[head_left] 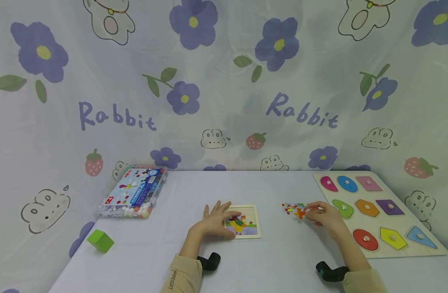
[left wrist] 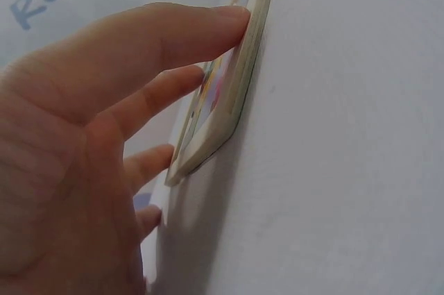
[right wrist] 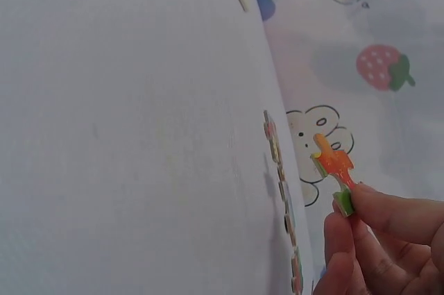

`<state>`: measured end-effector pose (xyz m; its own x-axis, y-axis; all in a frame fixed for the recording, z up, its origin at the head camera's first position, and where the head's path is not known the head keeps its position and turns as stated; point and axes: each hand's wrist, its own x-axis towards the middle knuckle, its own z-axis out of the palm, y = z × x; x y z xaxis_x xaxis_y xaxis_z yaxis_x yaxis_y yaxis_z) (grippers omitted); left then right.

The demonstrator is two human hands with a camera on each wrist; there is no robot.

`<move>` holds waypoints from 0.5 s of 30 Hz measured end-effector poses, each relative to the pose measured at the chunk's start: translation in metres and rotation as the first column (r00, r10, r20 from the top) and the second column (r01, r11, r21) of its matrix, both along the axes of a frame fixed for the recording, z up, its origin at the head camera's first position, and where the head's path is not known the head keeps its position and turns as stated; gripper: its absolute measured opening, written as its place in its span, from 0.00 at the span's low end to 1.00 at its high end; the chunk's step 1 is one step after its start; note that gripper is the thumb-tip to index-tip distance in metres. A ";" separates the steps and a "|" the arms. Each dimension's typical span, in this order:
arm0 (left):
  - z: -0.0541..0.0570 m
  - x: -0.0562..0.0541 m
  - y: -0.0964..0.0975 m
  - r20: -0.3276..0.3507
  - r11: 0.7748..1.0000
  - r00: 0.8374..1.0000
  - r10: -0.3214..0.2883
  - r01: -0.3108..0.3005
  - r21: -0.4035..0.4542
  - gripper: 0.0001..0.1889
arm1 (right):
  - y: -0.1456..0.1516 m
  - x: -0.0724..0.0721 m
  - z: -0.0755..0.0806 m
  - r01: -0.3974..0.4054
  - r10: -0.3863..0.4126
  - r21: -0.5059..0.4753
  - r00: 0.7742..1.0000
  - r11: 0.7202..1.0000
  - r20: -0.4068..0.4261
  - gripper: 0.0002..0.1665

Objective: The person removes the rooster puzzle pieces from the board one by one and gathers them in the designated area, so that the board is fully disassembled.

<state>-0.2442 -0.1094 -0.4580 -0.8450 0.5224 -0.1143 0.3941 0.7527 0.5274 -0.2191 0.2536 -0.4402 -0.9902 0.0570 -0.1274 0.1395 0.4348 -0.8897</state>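
My left hand (head_left: 216,221) rests on a small wooden-framed jigsaw puzzle (head_left: 251,235), with its fingers spread. In the left wrist view the thumb touches the puzzle frame (left wrist: 220,125) along one edge, and the other fingers lie towards its far side. Colourful pieces fill the visible part of the picture; my hand covers the rest. To the right, my right hand (head_left: 328,219) pinches an orange and green jigsaw piece (right wrist: 338,164) between thumb and fingers, held above the table. Beside it several loose jigsaw pieces (head_left: 287,208) lie on the white cloth in a row.
A wooden shape board (head_left: 392,254) with knobbed coloured shapes lies at the right. At the back left sits a clear plastic box (head_left: 136,191) with a printed cover. A green block (head_left: 101,241) stands near the left edge. A patterned curtain (head_left: 216,106) hangs behind the table.
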 end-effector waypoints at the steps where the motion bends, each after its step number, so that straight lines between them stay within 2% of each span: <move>1: 0.000 0.000 0.000 0.001 1.000 1.000 0.000 0.000 -0.001 0.36 | 0.002 0.000 0.000 0.003 -0.003 0.001 1.000 1.000 0.006 0.24; 8: 0.001 0.001 0.000 0.007 1.000 1.000 0.000 0.000 0.005 0.35 | 0.015 0.003 0.000 -0.002 0.002 0.011 1.000 1.000 0.017 0.24; 15: 0.002 0.002 0.000 0.016 1.000 1.000 -0.001 0.000 0.015 0.36 | 0.022 0.005 0.001 0.036 -0.039 0.063 0.998 0.997 0.041 0.24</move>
